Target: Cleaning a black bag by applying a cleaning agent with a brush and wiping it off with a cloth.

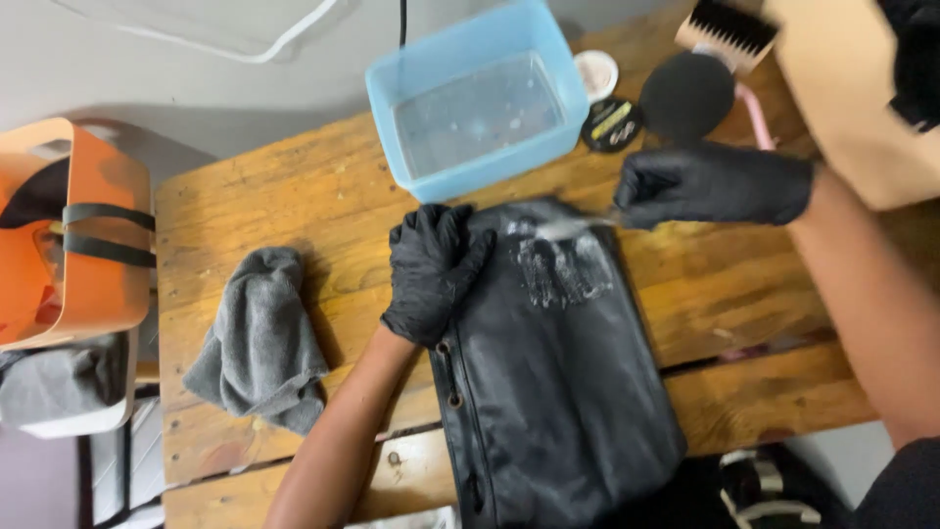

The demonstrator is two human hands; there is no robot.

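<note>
Barely begun — foam patch [563,266] only at the top of the black leather [553,382] flat on the table [294,196], left hand [431,272] splayed flat pinning it, right hand [710,183] pinching a small brush [573,227] — the rest unscrubbed.

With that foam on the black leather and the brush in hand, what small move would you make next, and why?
Probably draw the brush in the right hand back down across the foam. The white lather sits in a patch near the top of the leather, not spread, the bristles lie at its upper edge, and the left hand presses the leather flat beside it.
</note>
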